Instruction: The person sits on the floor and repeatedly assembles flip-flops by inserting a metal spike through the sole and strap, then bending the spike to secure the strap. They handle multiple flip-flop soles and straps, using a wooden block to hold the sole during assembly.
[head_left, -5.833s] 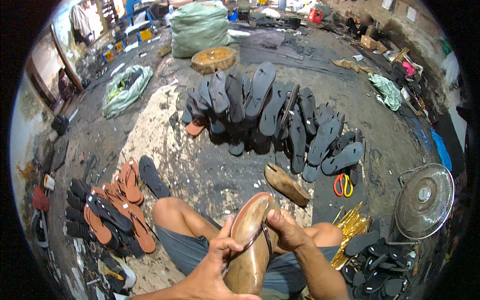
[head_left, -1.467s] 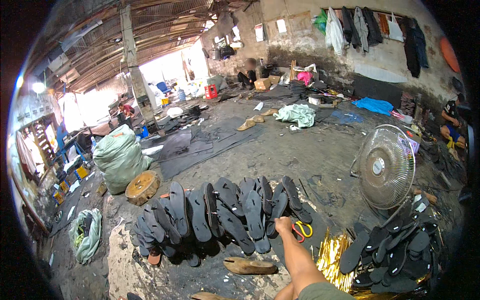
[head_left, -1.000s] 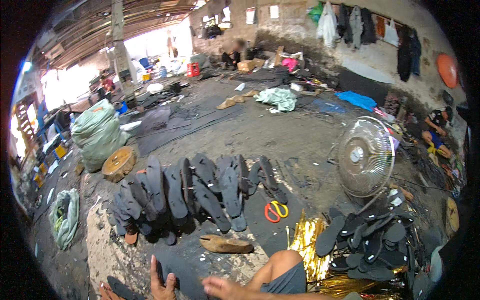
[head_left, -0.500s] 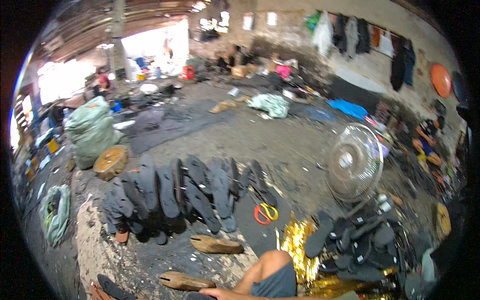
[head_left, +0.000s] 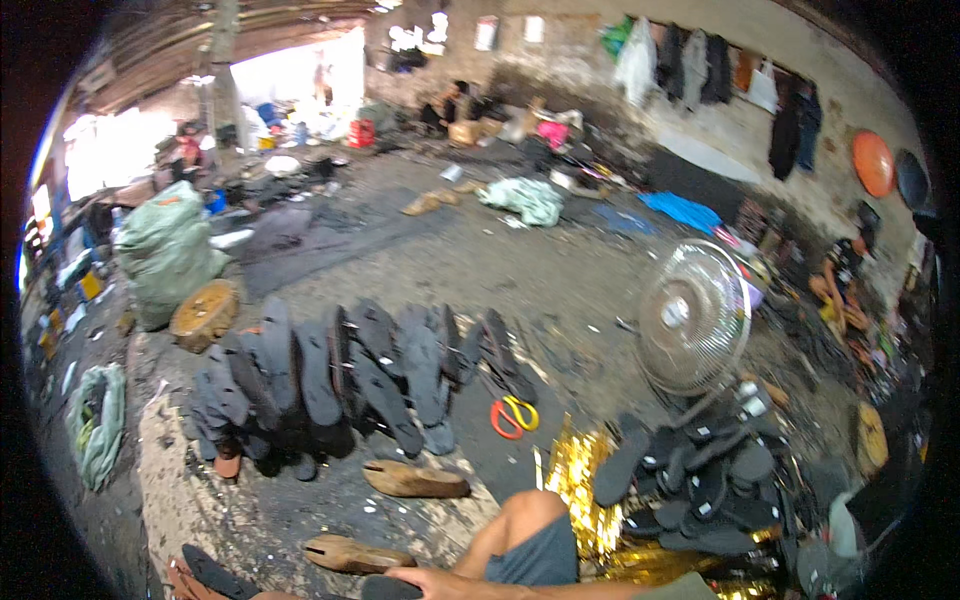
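A wooden shoe last [head_left: 358, 554] lies flat on the floor [head_left: 560, 280] at the bottom of the view, long axis running left to right, the notched heel end at the left and the tapered toe pointing right, toward the person's hand. That right hand [head_left: 425, 580] sits just to the right of the last, low at the lower edge, fingers stretched leftward with the tips at or almost on the last's toe end; whether they touch it cannot be told, and the palm is cut off by the frame, so its grip cannot be judged. The forearm runs in from the right along the bottom edge, under a bent bare knee [head_left: 528, 512] in grey shorts. The left hand is out of sight.

Just under the fingers lies a dark sole [head_left: 390, 588]. Beyond the hand, farther from the person, a second wooden last [head_left: 416, 481] rests on the floor, also lying left to right. Past that, a row of dark flip-flop soles [head_left: 340, 380] fans out, with red-and-yellow scissors [head_left: 514, 415] to its right. Right of the knee there is crumpled gold foil [head_left: 580, 480], a heap of black soles [head_left: 700, 480], and a standing fan [head_left: 694, 318] behind it.
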